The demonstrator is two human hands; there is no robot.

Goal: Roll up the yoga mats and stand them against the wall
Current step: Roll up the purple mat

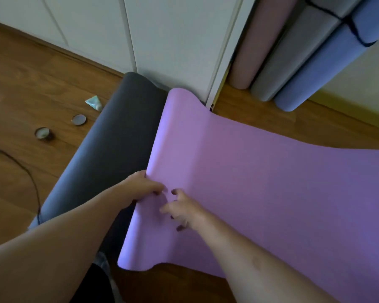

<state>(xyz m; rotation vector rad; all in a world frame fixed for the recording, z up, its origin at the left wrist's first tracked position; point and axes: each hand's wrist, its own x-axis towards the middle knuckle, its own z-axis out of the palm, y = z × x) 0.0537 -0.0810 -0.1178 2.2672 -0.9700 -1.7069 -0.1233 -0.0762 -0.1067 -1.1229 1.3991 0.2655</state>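
Note:
A purple yoga mat point(260, 182) lies spread over the wooden floor, its left end curled up into the start of a roll. My left hand point(144, 185) grips that curled edge near its middle, fingers over the top. My right hand point(182, 209) rests on the mat just beside it, with bent fingers pressing the surface. A dark grey mat point(109, 145) lies flat to the left, partly under the purple edge. Three rolled mats stand against the wall at top right: pink point(252, 47), grey point(287, 62) and blue point(322, 68).
White cabinet doors point(162, 36) close off the far side. On the floor at left lie a small tin point(43, 133), its lid point(78, 119), a crumpled wrapper point(94, 102) and a black cable point(20, 169). A dark strap point(354, 29) binds the blue roll.

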